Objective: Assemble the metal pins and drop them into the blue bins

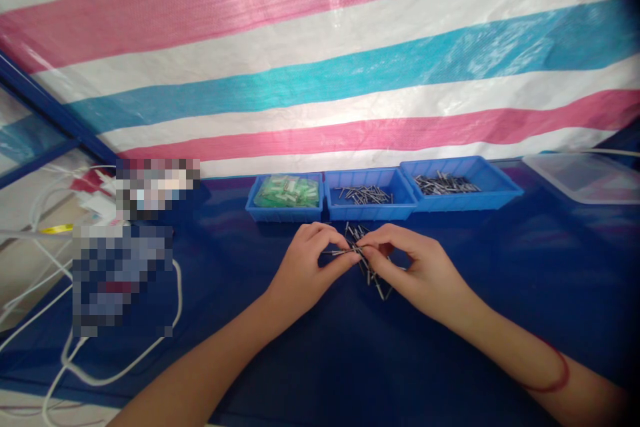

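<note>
My left hand (305, 263) is closed in a pinch on thin metal blind rivets (338, 252), whose ends stick out to the left of the fingertips. Close against it, my right hand (423, 270) pinches with thumb and forefinger at the same spot; fingertips hide exactly what it grips, though it seems to be the rivets' other end. Beneath both hands lies a loose pile of similar rivets (381, 287) on the blue tabletop (340, 360). Part of that pile is covered by the fingers.
Behind the hands stand three blue bins: one with a bag of green-and-white pieces (287, 191), a middle bin (367, 212) and a right bin (493, 197) with metal rivets. A clear plastic lid (585, 177) lies far right. White cables (180, 293) loop at left.
</note>
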A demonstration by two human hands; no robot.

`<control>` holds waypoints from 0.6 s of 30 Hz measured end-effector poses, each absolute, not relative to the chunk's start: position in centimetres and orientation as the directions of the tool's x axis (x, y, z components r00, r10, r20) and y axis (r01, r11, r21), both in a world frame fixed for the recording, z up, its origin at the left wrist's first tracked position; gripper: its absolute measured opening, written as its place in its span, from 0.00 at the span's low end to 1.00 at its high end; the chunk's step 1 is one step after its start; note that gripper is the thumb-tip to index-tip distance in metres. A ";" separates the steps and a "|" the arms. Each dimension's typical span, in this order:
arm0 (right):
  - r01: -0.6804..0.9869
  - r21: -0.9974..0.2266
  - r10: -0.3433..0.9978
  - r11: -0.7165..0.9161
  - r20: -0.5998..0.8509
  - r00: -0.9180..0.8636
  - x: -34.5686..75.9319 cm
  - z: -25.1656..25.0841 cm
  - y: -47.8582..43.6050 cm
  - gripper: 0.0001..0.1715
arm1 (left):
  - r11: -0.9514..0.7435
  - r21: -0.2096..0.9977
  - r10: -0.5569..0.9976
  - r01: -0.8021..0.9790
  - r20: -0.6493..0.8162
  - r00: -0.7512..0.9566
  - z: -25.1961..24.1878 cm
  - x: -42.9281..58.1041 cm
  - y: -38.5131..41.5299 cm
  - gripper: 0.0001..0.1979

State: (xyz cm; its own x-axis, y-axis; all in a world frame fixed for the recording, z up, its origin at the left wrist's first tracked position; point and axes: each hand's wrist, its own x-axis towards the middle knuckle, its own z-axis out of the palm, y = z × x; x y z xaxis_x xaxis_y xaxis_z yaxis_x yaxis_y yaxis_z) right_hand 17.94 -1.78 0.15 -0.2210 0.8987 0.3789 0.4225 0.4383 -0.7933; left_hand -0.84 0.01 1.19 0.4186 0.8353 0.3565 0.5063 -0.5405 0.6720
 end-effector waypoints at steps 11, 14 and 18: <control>0.424 -0.861 0.959 0.282 0.269 -0.092 18.8 0.0 -0.5 0.11 | -0.573 0.544 0.817 0.613 0.319 0.481 1.4 -1.3 0.1 0.16; 0.462 -0.872 0.927 0.161 0.294 0.233 21.9 0.1 1.3 0.12 | -0.604 0.377 0.797 0.703 0.264 0.543 0.9 -1.7 0.3 0.16; 0.637 -0.771 0.820 0.014 0.373 0.433 26.9 -0.4 3.4 0.17 | -0.633 0.251 0.774 0.732 0.180 0.607 0.4 -2.0 0.5 0.12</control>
State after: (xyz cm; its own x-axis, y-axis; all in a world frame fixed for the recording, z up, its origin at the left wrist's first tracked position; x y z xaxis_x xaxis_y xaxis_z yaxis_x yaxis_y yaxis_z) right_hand 26.87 3.38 -0.45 0.4332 0.8204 0.3733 0.6369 0.0143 -0.7708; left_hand -2.04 0.47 0.42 0.6073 0.7738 0.1799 0.7321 -0.6331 0.2513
